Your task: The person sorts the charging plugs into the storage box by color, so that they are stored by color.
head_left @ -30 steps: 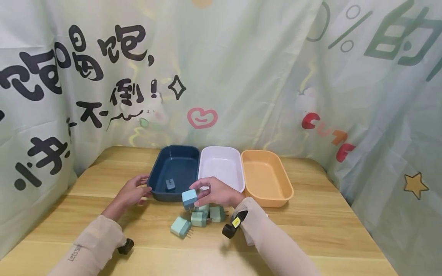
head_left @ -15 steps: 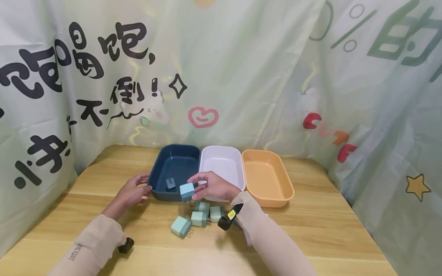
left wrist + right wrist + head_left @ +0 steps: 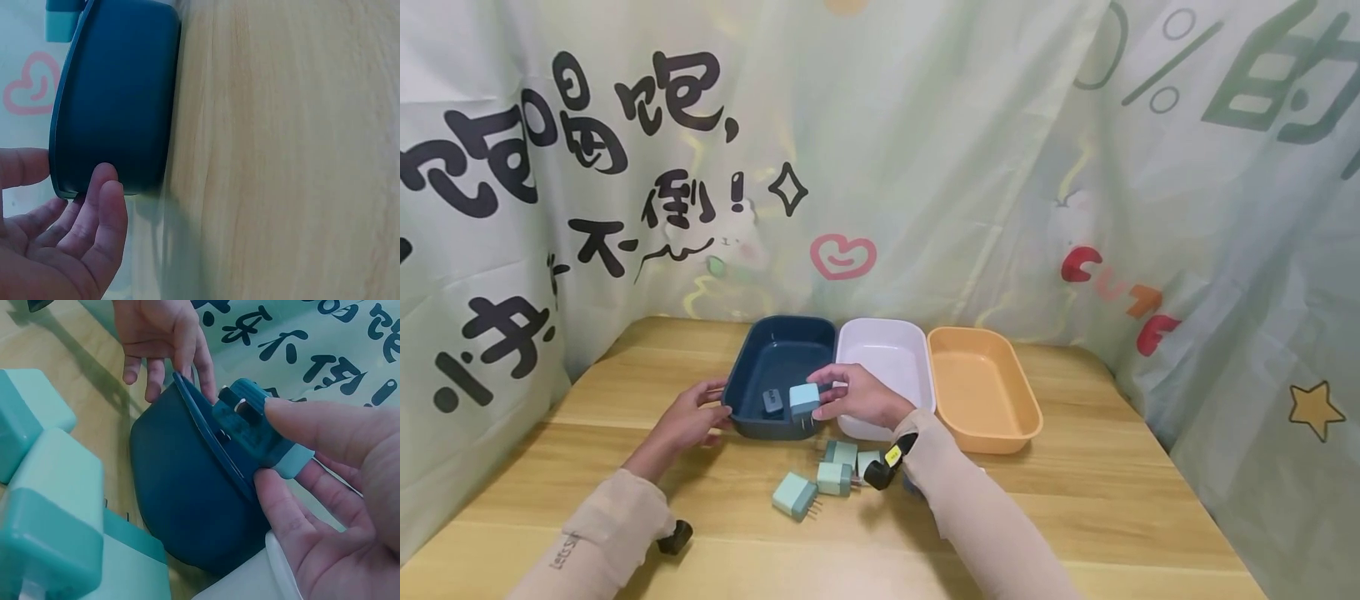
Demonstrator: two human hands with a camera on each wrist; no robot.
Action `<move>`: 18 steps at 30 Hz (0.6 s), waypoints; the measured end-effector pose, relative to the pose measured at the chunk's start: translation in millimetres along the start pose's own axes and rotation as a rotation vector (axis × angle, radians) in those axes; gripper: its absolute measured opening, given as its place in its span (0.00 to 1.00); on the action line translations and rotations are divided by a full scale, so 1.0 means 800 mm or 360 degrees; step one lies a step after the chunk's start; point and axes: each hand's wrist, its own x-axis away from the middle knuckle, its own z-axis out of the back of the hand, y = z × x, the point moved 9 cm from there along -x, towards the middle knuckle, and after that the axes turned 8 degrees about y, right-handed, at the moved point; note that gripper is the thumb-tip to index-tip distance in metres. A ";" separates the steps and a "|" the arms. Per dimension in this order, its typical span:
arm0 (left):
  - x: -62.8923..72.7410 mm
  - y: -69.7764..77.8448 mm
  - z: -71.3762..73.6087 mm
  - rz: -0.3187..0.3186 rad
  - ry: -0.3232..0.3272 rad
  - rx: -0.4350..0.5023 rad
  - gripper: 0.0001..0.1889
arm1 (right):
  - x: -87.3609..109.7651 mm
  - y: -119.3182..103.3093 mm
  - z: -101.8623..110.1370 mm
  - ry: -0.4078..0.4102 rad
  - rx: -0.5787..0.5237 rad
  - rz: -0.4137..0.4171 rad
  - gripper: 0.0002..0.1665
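Note:
My right hand (image 3: 865,396) pinches a two-tone blue plug charger (image 3: 805,400) by its sides, over the front of the navy tray (image 3: 782,354). In the right wrist view the metal prongs of this charger (image 3: 250,422) point toward the far hand, and it hangs by the tray rim. My left hand (image 3: 692,414) touches the tray's left front corner with fairly straight fingers; in the left wrist view the fingers (image 3: 103,219) lie against the outer wall. Inside the tray lies a small dark blue-grey block (image 3: 772,401) with lettering.
Several mint-green plug chargers (image 3: 795,496) lie on the wooden table (image 3: 700,533) before the trays, partly hidden by the right wrist's camera. A white tray (image 3: 887,354) and an orange tray (image 3: 985,383) stand right of the navy one. A printed curtain (image 3: 925,167) hangs behind.
My right hand has carried the charger up and slightly left, from in front of the navy tray to over its front part. The left hand stays at the tray corner.

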 end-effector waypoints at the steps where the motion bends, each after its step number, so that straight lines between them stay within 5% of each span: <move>1: 0.000 0.000 0.000 -0.0007 -0.0005 0.0004 0.29 | -0.001 0.000 0.000 0.0007 0.0000 0.0002 0.29; 18: 0.000 0.000 -0.001 0.0018 -0.0002 -0.0011 0.29 | -0.021 0.005 0.007 0.0091 -0.0125 -0.0086 0.30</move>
